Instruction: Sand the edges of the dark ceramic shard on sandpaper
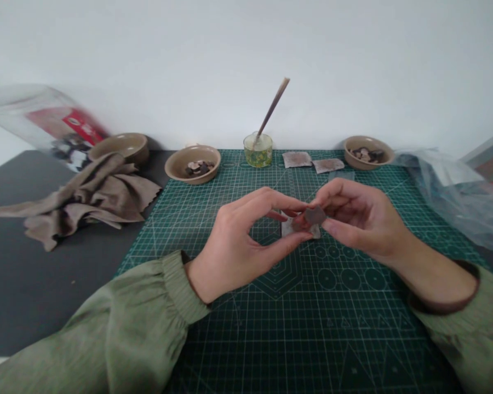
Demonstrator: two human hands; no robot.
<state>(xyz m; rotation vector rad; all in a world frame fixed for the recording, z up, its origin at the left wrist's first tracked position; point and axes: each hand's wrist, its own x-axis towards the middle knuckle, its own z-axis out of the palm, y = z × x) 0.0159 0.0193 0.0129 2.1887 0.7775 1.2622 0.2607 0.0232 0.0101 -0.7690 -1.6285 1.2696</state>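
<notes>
Between the fingertips of both hands is a small flat brownish-grey piece (315,215), held up over the cutting mat. My left hand (254,235) pinches its left side with thumb and fingers. My right hand (355,216) grips the right side between thumb and forefinger, its other fingers curled. Just behind and below the fingers lies a pale square pad (288,227), partly hidden by them. What the piece is made of cannot be made out.
The green cutting mat (238,350) covers the dark table (16,295). At the back stand a bowl of pieces (172,169), a glass cup (258,152) with a brush-like stick (273,106), and another bowl (388,153). A brown cloth (102,191) lies left; a plastic bag (447,191) lies right.
</notes>
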